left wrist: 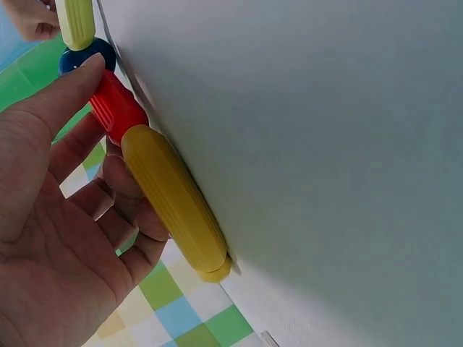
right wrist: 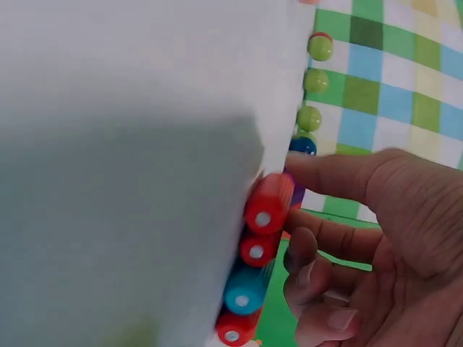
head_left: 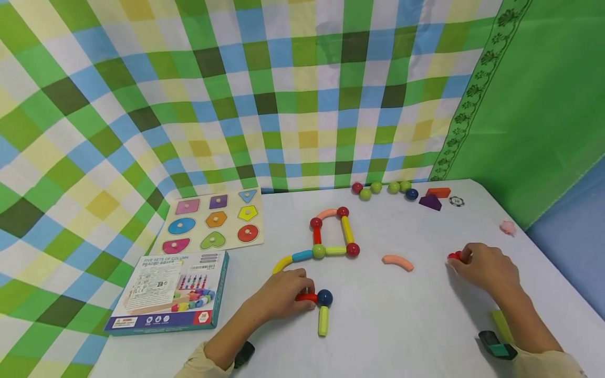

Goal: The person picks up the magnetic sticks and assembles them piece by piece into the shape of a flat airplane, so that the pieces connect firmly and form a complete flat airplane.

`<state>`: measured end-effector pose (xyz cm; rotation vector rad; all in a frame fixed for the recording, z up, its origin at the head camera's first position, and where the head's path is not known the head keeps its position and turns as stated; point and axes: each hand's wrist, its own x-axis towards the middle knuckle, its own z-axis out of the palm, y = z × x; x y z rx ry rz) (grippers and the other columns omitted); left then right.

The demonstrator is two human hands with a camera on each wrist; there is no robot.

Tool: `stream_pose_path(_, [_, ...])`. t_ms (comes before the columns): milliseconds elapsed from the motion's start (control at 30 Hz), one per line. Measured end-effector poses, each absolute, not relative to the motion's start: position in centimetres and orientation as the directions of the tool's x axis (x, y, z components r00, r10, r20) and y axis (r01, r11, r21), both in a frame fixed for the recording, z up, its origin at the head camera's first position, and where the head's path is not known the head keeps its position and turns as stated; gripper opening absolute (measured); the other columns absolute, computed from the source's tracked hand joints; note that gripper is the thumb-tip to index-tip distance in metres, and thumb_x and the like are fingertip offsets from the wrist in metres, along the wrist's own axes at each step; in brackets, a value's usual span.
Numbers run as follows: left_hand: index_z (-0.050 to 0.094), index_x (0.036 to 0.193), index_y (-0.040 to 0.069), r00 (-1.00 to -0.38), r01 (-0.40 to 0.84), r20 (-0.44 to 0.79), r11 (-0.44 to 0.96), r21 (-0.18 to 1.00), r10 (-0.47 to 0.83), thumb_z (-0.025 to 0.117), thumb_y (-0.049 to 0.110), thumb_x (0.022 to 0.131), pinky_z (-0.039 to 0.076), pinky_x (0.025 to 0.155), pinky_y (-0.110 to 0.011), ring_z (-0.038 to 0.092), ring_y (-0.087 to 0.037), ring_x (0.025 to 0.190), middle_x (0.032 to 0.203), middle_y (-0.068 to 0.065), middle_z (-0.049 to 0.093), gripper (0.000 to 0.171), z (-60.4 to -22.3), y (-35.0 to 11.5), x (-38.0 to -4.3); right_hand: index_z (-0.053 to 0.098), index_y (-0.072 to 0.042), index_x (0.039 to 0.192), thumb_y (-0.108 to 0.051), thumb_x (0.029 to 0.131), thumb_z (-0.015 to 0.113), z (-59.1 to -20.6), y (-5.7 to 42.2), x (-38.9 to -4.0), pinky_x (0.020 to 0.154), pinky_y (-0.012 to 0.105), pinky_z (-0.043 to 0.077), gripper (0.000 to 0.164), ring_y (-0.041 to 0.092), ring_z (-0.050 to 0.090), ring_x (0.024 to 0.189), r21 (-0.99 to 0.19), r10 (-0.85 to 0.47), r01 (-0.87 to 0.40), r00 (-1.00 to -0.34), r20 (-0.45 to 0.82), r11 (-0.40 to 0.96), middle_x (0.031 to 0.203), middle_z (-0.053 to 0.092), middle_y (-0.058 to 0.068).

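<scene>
My left hand [head_left: 282, 295] pinches a short red magnetic rod [left wrist: 119, 107]. A dark blue ball [head_left: 324, 297] joins one end of it, with a light green rod [head_left: 323, 321] running from the ball. A thicker yellow rod [left wrist: 177, 199] meets the red rod's other end; my hand hides it in the head view. At the right, my right hand [head_left: 491, 270] holds a red rod [right wrist: 269, 204] between thumb and index finger. Beside that rod lie another red rod [right wrist: 259, 247], a blue rod [right wrist: 246, 289] and a further red one [right wrist: 237, 327].
A joined shape of rods and balls [head_left: 336, 251] lies mid-table, near a loose curved pink rod [head_left: 398, 262]. Several balls [head_left: 394, 187] and a purple block [head_left: 430, 202] sit at the back. A shape puzzle board [head_left: 231, 239] and a boxed toy [head_left: 165, 294] are at left.
</scene>
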<state>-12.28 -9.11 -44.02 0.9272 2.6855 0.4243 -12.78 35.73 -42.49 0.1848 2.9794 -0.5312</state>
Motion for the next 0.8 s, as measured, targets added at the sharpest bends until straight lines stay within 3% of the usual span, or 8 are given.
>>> stream_pose_path(233, [0.067, 0.106, 0.026, -0.75, 0.582, -0.119, 0.734, 0.349, 0.651, 0.074, 0.044, 0.079, 0.041, 0.066, -0.018, 0.046, -0.004, 0.078, 0.083, 0.014, 0.051, 0.033, -44.2, -8.9, -12.3, 0.063, 0.003, 0.092, -0.028, 0.08, 0.073, -42.5, 35.2, -12.3, 0.052, 0.036, 0.037, 0.035, 0.023, 0.047, 0.065, -0.322, 0.077, 0.117, -0.988, -0.134, 0.94, 0.072, 0.056, 0.007])
stream_pose_path(467, [0.068, 0.106, 0.025, -0.741, 0.6, -0.105, 0.724, 0.341, 0.663, 0.074, 0.042, 0.08, 0.041, 0.068, -0.019, 0.046, -0.004, 0.078, 0.083, 0.014, 0.052, 0.031, -44.1, -8.7, -12.2, 0.066, -0.008, 0.095, -0.024, 0.078, 0.077, -41.6, 28.9, -11.5, 0.056, 0.031, 0.045, 0.025, 0.017, 0.052, 0.07, -0.317, -0.161, -0.162, -0.987, 0.03, 0.935, 0.081, 0.059, 0.0])
stream_pose_path(633, [0.067, 0.106, 0.025, -0.737, 0.608, -0.11, 0.725, 0.323, 0.667, 0.073, 0.042, 0.081, 0.042, 0.071, -0.02, 0.047, -0.005, 0.079, 0.084, 0.014, 0.055, 0.031, -44.0, -8.7, -12.2, 0.064, -0.021, 0.097, -0.028, 0.08, 0.076, -42.8, 22.6, -10.7, 0.063, 0.025, 0.045, 0.022, 0.007, 0.049, 0.07, -0.365, -0.397, -0.368, -0.918, -0.004, 0.855, 0.078, 0.054, -0.015])
stream_pose_path(800, [0.068, 0.106, 0.026, -0.739, 0.608, -0.112, 0.729, 0.313, 0.665, 0.073, 0.042, 0.081, 0.042, 0.072, -0.021, 0.047, -0.005, 0.08, 0.084, 0.015, 0.055, 0.03, -44.0, -8.6, -12.2, 0.063, -0.026, 0.099, -0.036, 0.083, 0.072, -44.3, 18.4, -10.6, 0.066, 0.024, 0.044, 0.021, 0.002, 0.046, 0.071, -0.36, -0.569, -0.52, -0.822, -0.039, 0.775, 0.08, 0.051, -0.019])
